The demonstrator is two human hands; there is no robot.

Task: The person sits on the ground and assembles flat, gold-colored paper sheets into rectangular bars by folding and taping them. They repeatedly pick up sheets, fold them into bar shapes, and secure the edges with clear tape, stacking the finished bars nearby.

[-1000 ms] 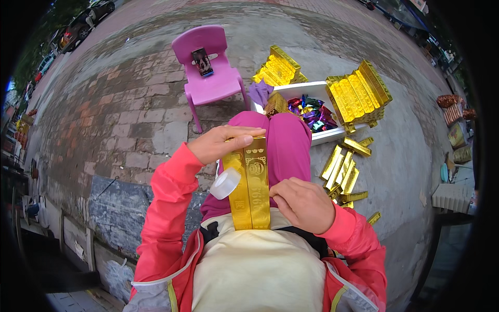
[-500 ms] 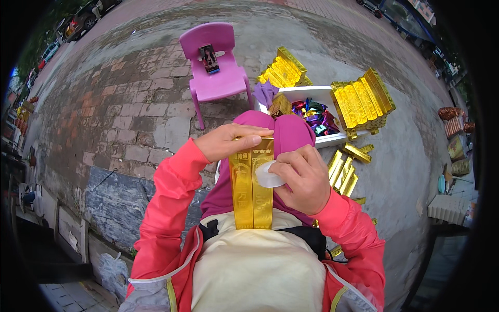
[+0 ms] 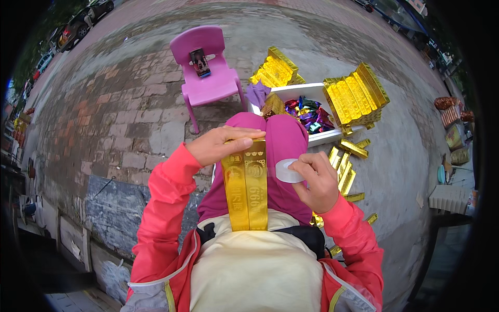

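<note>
Two long gold foil bars lie side by side on my lap, their near ends against my shirt. Across their far end rests my left hand, fingers stretched over the edge and thumb on the upper face, holding them. To the right of the bars, my right hand pinches a roll of clear tape between thumb and fingers. A faint see-through strip seems to run from the roll to the bars' right side; where it ends I cannot make out.
Ahead stands a pink plastic chair with a small dark box on its seat. A white foam box holds colourful foil pieces. Gold bars are stacked at its right, another stack beyond it. Loose bars lie on the ground.
My right hand has drawn the tape roll rightward, off the bars' upper face. My left hand keeps its place at the far end of the bars. The whole view has shifted slightly.
</note>
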